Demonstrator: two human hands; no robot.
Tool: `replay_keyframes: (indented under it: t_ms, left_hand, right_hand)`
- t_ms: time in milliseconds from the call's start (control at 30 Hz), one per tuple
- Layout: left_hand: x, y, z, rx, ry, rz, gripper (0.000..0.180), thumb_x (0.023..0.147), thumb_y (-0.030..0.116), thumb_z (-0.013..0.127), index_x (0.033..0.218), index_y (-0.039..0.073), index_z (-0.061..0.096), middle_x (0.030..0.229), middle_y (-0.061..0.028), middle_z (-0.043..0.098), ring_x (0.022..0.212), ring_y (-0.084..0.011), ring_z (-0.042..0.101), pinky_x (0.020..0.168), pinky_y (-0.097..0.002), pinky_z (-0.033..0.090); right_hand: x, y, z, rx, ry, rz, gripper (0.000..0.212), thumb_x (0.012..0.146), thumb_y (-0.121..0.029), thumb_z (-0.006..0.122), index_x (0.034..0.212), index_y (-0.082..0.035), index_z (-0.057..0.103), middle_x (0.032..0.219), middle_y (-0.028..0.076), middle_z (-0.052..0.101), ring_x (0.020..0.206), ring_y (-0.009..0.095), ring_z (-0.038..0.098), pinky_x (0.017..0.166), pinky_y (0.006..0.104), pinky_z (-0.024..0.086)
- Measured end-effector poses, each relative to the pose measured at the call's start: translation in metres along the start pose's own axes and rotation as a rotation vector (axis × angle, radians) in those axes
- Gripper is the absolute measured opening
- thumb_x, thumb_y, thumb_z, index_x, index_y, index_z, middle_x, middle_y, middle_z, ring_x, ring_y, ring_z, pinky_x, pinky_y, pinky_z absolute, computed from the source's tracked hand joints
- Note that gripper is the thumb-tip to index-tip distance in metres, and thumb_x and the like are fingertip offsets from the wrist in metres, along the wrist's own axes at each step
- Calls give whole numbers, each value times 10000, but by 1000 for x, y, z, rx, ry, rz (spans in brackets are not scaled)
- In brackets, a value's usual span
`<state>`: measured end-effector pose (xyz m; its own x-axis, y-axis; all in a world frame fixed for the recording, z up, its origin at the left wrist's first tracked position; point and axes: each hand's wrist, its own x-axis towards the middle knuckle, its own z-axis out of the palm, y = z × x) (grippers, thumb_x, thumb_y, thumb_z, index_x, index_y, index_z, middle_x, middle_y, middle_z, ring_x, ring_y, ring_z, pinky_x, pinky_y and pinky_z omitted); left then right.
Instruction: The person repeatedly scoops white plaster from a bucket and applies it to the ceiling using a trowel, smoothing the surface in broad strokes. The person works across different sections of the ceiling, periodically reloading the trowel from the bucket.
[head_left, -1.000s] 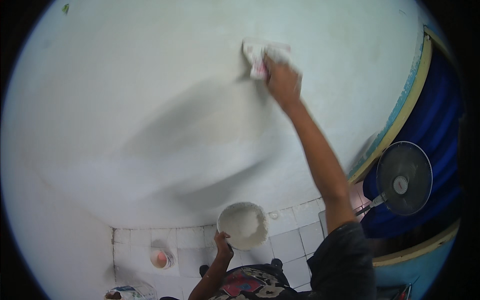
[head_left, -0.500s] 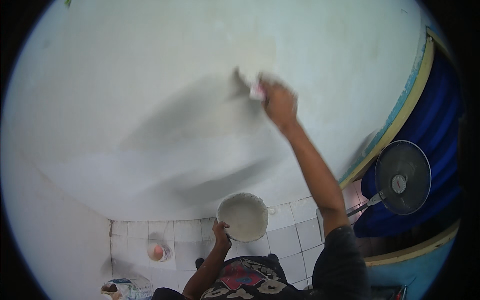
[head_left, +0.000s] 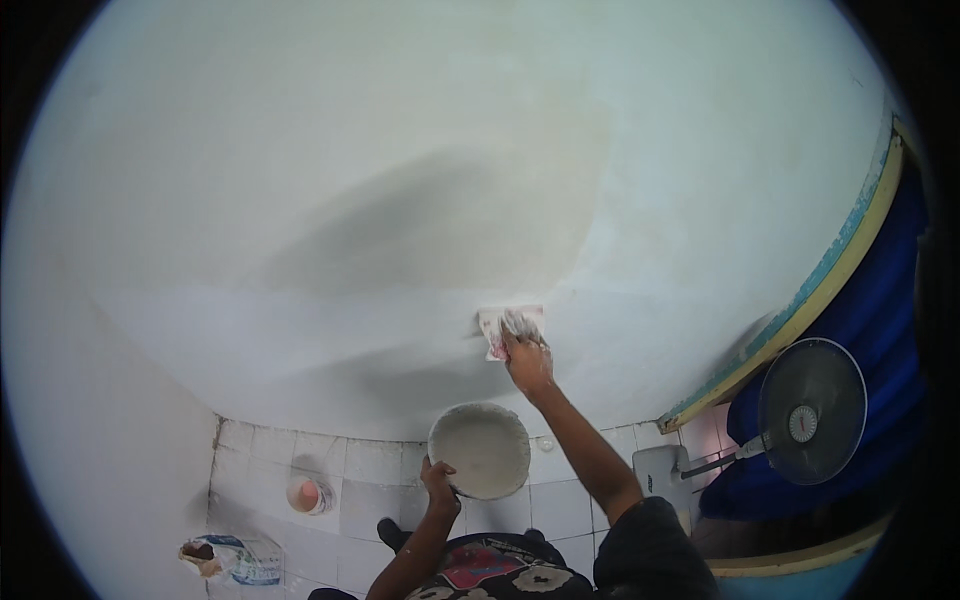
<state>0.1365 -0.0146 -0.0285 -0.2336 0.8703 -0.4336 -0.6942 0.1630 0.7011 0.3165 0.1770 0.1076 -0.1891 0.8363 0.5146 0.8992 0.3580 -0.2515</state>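
My right hand (head_left: 528, 362) grips a flat whitish putty spreader (head_left: 490, 328) with pink marks, its face pressed against the lower part of the white wall (head_left: 330, 330). White smears coat the fingers. Below and slightly left, my left hand (head_left: 438, 484) holds a round bucket (head_left: 524, 445) by its left side, thumb over the rim. Pale grey-white putty (head_left: 482, 458) lies inside it. Above the spreader, a broad patch of wall looks duller and damper than the surface around it. Shadows of my arm and the bucket fall on the wall.
A grey standing fan (head_left: 812, 412) is at the right, before a blue curtain (head_left: 880, 300) in a yellow-edged doorway (head_left: 790, 320). White tiles (head_left: 380, 510) cover the floor. A small tub (head_left: 310, 495) with something orange-pink and an opened sack (head_left: 240, 560) stand at the lower left.
My right hand has moved down the wall with the spreader, from the upper patch to just above the bucket. The left hand keeps holding the bucket. The view has shifted slightly.
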Motion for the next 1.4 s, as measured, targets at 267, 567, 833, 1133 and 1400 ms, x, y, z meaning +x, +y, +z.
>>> replay_keyframes:
  t_ms: [267, 567, 833, 1133, 1400]
  left_hand:
    - [29, 39, -17, 1, 27, 7, 438, 591, 83, 520, 1026, 38, 528, 921, -81, 553, 832, -241, 544, 752, -340, 472]
    - [31, 126, -14, 113, -163, 8, 629, 580, 102, 521, 1199, -10, 517, 1016, -120, 586, 925, -259, 578, 825, -358, 494]
    - [26, 108, -1, 70, -151, 33, 662, 569, 90, 513, 1222, -19, 501, 1035, -131, 587, 961, -269, 583, 840, -365, 499]
    - [8, 83, 48, -71, -48, 53, 559, 593, 93, 498, 1146, 13, 519, 1007, -108, 574, 918, -267, 573, 818, -352, 488]
    - [14, 52, 41, -51, -41, 110, 545, 591, 78, 503, 1133, 18, 522, 968, -96, 561, 903, -255, 556, 787, -346, 482]
  right_hand:
    - [-48, -86, -65, 791, -291, 321, 344, 743, -51, 563, 1068, -9, 668, 946, 236, 678, 936, 405, 652, 836, 472, 512]
    - [-93, -177, -7, 311, -478, 315, 349, 694, -54, 643, 1040, -18, 620, 892, 239, 669, 893, 421, 649, 806, 498, 511]
    - [-99, -157, 6, 312, -563, 325, 354, 708, -84, 657, 1053, -6, 657, 924, 230, 678, 902, 388, 664, 812, 437, 520]
    - [64, -74, -165, 708, 73, 40, 365, 835, 133, 500, 1175, 64, 612, 1093, 158, 685, 1052, 154, 612, 919, 294, 475]
    - [263, -108, -249, -263, 597, -414, 589, 809, -2, 557, 1388, -26, 450, 1405, 208, 470, 1320, 372, 428, 1053, 455, 407]
